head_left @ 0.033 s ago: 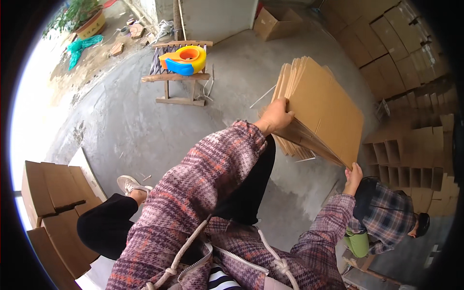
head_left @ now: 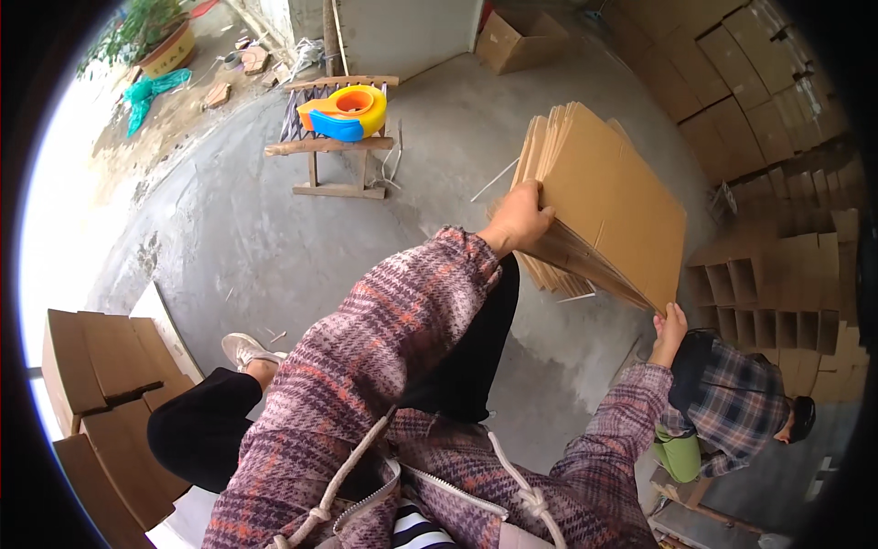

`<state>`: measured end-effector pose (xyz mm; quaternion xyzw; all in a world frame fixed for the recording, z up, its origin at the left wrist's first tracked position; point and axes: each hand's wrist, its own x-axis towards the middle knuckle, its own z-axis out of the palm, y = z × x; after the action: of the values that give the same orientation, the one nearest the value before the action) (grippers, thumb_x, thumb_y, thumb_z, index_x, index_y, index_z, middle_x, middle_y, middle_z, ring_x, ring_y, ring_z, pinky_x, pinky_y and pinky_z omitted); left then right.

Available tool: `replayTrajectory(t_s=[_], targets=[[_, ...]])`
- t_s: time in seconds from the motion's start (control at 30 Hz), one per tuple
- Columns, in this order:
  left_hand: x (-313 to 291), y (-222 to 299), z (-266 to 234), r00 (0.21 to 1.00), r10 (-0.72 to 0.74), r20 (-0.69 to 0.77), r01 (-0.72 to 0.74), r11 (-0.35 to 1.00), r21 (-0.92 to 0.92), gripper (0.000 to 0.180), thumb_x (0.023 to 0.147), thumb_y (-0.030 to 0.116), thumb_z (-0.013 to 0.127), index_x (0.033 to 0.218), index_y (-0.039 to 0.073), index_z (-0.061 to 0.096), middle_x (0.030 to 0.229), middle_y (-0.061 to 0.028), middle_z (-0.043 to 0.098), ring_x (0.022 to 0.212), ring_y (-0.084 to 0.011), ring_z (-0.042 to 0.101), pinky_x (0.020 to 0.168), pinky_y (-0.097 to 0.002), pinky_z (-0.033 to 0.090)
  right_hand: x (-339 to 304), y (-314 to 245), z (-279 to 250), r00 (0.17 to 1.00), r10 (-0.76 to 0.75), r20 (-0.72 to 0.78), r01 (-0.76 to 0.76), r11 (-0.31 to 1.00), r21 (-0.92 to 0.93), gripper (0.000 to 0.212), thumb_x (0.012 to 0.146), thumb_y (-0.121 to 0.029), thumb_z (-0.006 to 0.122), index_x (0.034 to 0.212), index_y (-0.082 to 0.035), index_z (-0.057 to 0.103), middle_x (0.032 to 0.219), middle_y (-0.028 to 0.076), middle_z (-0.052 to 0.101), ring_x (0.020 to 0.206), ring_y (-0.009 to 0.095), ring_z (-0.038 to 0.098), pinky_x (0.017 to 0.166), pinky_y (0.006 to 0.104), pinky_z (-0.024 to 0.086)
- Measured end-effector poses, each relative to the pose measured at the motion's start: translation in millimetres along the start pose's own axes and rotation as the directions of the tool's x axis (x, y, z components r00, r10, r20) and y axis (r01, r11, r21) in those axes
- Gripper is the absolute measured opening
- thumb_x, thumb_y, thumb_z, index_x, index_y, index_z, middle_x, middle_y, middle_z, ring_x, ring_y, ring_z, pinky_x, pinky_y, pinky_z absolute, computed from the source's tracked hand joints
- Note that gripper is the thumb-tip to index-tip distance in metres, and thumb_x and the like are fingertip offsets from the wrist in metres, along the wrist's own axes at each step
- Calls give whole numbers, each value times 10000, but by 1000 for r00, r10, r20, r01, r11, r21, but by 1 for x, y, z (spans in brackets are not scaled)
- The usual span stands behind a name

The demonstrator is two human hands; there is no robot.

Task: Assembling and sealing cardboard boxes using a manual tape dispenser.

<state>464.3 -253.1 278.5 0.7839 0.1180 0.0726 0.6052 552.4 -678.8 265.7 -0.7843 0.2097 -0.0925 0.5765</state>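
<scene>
A flat, folded cardboard box [head_left: 617, 197] lies tilted at the top of a stack of similar flattened boxes [head_left: 541, 151], right of the middle. My left hand [head_left: 521, 218] grips its near left edge, thumb on the upper face and fingers hidden beneath. At the near right corner, my right hand [head_left: 670, 331] pinches the cardboard. Between the two hands, the box's lower edge shows loose layers parted a little. Whether my left hand holds one sheet or more, I cannot tell.
A yellow, orange and blue tape dispenser [head_left: 346, 113] rests on a small wooden stool [head_left: 340, 146]. An open carton [head_left: 521, 41] stands behind. Cartons [head_left: 745, 82] are piled along the right; others [head_left: 123, 366] stand at left. A crouching co-worker [head_left: 736, 398] is at lower right.
</scene>
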Motion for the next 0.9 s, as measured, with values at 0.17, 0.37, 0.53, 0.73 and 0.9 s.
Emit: replayTrajectory(t_s=[0.17, 0.37, 0.53, 0.73, 0.9], targets=[[-45, 16, -43, 976, 162, -142, -176, 980, -91, 592, 761, 137, 687, 1239, -83, 416, 1202, -235, 524, 1135, -324, 518, 944, -372, 425, -66, -44, -3, 972, -198, 129, 146, 933, 330, 304, 898, -163, 590, 1172, -37, 548, 957, 42, 611, 801, 107, 545, 654, 237, 422], [-150, 40, -161, 806, 341, -483, -541, 755, -369, 575, 846, 22, 636, 1325, 23, 318, 1221, -97, 472, 1115, -187, 512, 935, -319, 445, -215, -123, 69, 852, -376, 364, 149, 841, 520, 387, 918, -117, 541, 1284, -17, 464, 1059, 38, 583, 756, 79, 500, 615, 217, 393], [-301, 53, -277, 484, 356, -799, -560, 828, 29, 541, 842, 61, 543, 1340, -4, 345, 1335, -143, 419, 1237, -231, 417, 1022, -359, 351, -354, -140, 133, 398, -311, 863, -3, 940, 340, 616, 927, -175, 515, 1446, -40, 212, 1115, 59, 556, 676, 83, 482, 535, 202, 387], [-406, -2, -326, 351, 121, -928, -278, 960, 20, 497, 832, 102, 517, 1287, -43, 380, 1314, -172, 431, 1239, -237, 405, 1025, -336, 329, -450, -69, 181, -74, 65, 995, -15, 998, -66, 575, 941, -344, 505, 1370, -4, 329, 838, 106, 621, 650, 120, 583, 582, 221, 477], [-385, -148, -330, 257, -214, -943, 138, 973, -183, 598, 716, 219, 650, 1195, -60, 425, 1116, -194, 551, 1070, -280, 550, 883, -359, 457, -454, 32, 231, -128, 497, 858, 132, 866, -482, 673, 931, -550, 385, 1290, 18, 420, 982, 189, 636, 835, 232, 652, 687, 278, 513]])
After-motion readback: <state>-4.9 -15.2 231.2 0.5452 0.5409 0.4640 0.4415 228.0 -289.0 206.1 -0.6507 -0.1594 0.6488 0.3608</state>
